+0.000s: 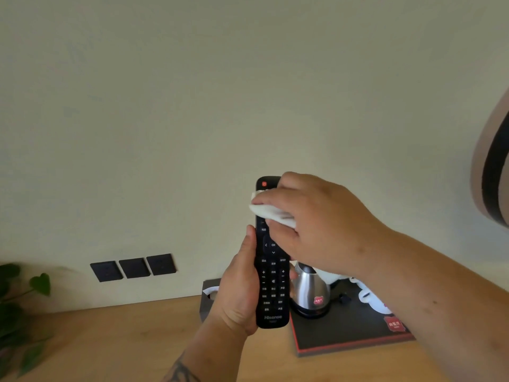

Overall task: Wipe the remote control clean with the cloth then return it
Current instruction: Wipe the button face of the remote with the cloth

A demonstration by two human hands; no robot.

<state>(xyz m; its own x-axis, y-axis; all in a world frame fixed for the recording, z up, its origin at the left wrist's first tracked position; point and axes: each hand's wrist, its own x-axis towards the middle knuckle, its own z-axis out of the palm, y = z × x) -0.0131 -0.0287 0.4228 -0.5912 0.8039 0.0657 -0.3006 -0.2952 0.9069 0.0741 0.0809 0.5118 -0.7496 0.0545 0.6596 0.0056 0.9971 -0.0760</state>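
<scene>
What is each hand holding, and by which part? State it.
The left hand grips the remote control by its lower half, thumb along its left edge. The right hand presses the white cloth against the remote's upper part.

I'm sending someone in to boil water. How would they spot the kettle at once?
Look to the wooden counter along the wall, then its right side, where a black tray with a red edge lies. The kettle stands on the tray's back left: shiny steel with a small red badge, unlike the white cups beside it.
</scene>
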